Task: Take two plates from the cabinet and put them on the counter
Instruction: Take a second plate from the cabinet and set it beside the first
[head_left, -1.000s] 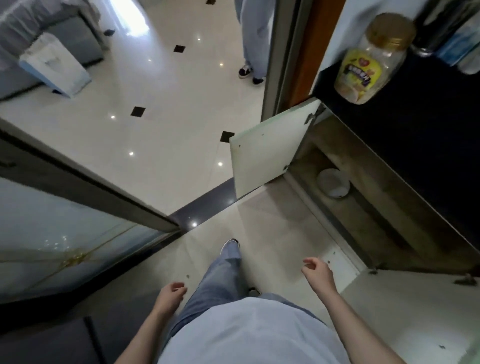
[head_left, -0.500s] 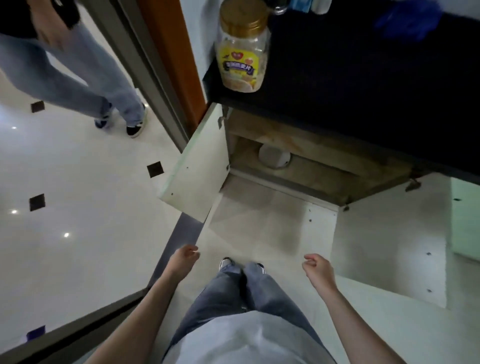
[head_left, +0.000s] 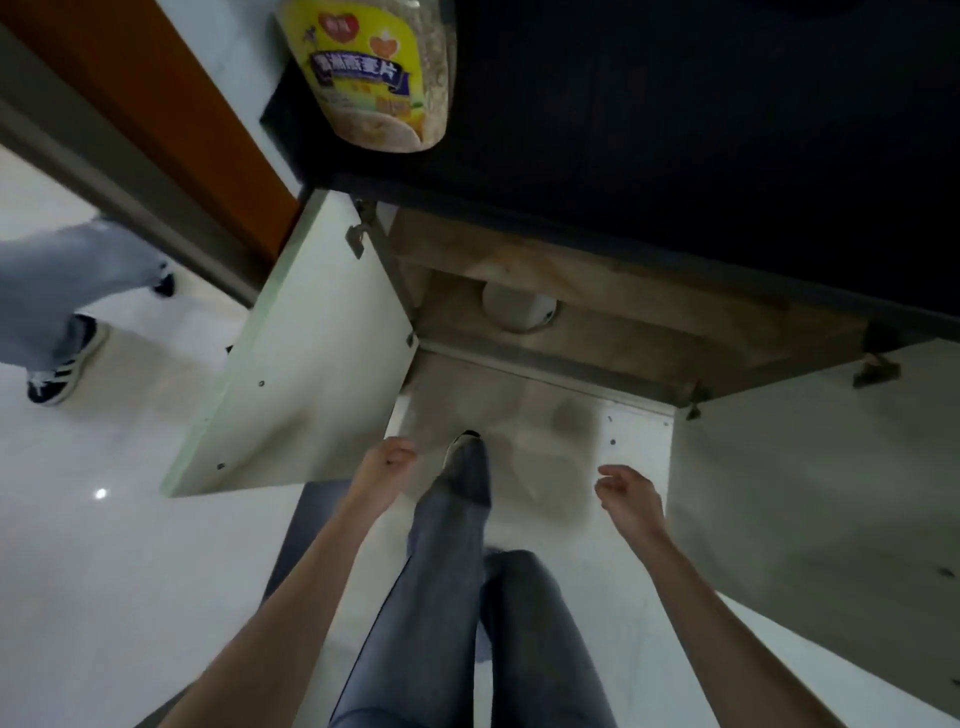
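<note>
A low cabinet under the black counter stands with both white doors swung wide. On its wooden floor lies a white stack of plates, partly hidden by the counter's front edge. My left hand hangs near the left door's lower corner, fingers loosely curled, holding nothing. My right hand hovers over the floor in front of the cabinet, fingers apart and empty. Both hands are well short of the plates.
A plastic jar with a yellow label stands on the counter's left end. The left door and right door flank my legs. Another person's legs stand on the glossy floor at the left, beyond an orange door frame.
I have turned toward the cabinet and stepped closer, so it now fills the view's middle. Both hands stay empty and have risen slightly toward the opening.
</note>
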